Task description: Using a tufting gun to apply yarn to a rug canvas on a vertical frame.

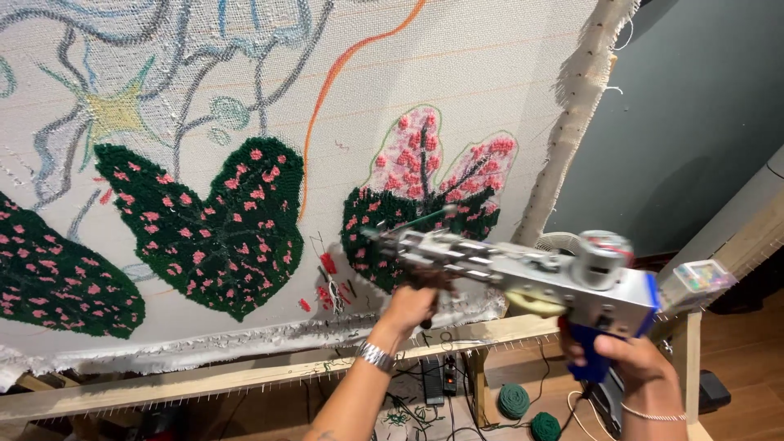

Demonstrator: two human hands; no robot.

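Observation:
A silver tufting gun (pixel 523 273) with a blue grip points its needle tip (pixel 371 233) at a part-tufted leaf (pixel 425 192) of dark green and pink yarn. My right hand (pixel 633 367) is wrapped around the blue handle low at the right. My left hand (pixel 408 306), with a metal watch on the wrist, grips the dark front handle under the gun's barrel. A green yarn strand runs along the top of the gun toward the needle.
White backing cloth (pixel 490 73) stretches over a wooden frame (pixel 245 376) with a row of nails, showing finished green-and-pink leaves (pixel 212 220) and drawn outlines. Green yarn balls (pixel 514 400), cables and a power strip (pixel 431 380) lie on the floor below. A grey wall stands to the right.

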